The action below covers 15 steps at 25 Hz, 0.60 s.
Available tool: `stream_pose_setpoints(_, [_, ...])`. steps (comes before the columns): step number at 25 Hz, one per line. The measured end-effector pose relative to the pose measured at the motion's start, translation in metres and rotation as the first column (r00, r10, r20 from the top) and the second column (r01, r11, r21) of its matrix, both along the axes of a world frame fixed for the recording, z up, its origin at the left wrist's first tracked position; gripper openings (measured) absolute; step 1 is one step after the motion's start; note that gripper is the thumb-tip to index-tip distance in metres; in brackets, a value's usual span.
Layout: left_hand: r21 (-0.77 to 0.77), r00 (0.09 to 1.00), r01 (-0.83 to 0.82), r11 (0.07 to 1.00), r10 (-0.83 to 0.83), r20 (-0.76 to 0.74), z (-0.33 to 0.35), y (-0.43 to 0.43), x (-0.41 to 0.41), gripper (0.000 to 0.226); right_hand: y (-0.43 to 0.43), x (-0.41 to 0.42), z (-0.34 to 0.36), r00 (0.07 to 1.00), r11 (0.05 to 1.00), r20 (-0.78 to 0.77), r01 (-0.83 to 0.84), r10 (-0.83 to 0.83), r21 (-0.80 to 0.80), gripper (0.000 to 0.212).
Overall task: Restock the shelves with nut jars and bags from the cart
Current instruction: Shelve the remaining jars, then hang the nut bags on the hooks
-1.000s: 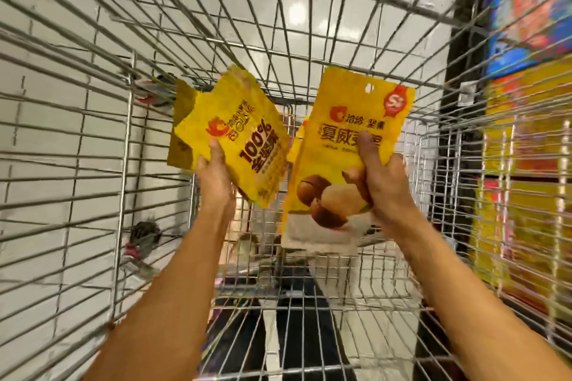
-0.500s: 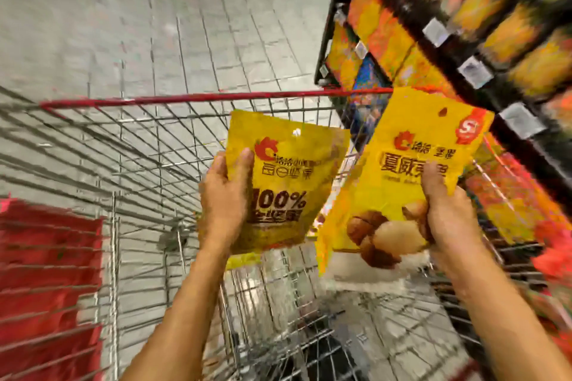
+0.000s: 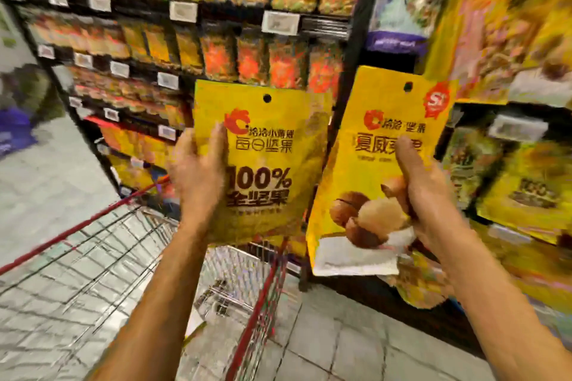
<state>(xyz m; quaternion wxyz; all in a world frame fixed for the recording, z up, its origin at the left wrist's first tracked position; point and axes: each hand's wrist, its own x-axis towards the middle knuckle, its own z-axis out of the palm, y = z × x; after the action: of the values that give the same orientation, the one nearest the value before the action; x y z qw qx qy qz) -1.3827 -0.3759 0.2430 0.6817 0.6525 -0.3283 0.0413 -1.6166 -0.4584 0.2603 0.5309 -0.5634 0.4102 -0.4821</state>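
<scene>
My left hand (image 3: 199, 173) grips a yellow nut bag marked "100%" (image 3: 272, 161) by its left edge, thumb on the front. A taller yellow macadamia bag (image 3: 380, 120) with nuts pictured on it is gripped by my right hand (image 3: 425, 192), thumb across its front. Both bags are held upright above the wire cart (image 3: 93, 257), in front of the dark shelves (image 3: 356, 49). More yellow material shows behind the lower edge of the right bag; what it is I cannot tell.
Shelves packed with yellow and orange snack bags (image 3: 247, 56) fill the view ahead, with white price tags (image 3: 280, 22) on the shelf edges. More yellow nut bags (image 3: 532, 185) stand on the right. The cart's red rim (image 3: 77, 232) runs lower left. Grey tiled floor (image 3: 340, 343) lies below.
The view has swung from inside the cart up and right to the shelves. Both hands have lifted their bags out of the cart and towards the shelf front.
</scene>
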Motion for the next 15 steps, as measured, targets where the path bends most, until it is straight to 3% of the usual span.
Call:
stream_pose_setpoints(4, [-0.003,0.997,0.064,0.998,-0.064,0.034,0.012,-0.077,-0.087,0.026,-0.039,-0.098,0.015,0.993,0.992,0.027,0.117,-0.116,-0.038,0.035])
stream_pose_setpoints(10, [-0.131,0.97,0.239,0.962,-0.243,-0.013,0.032,-0.169,-0.21,0.014,-0.1,-0.231,0.033,0.955,0.95,0.025,0.298,-0.297,-0.091,0.06])
stream_pose_setpoints(15, [-0.101,0.934,0.351,0.931,-0.356,-0.03,0.044,-0.226,-0.262,0.015,-0.133,-0.292,0.038,0.919,0.914,0.078,0.393,-0.387,-0.096,0.047])
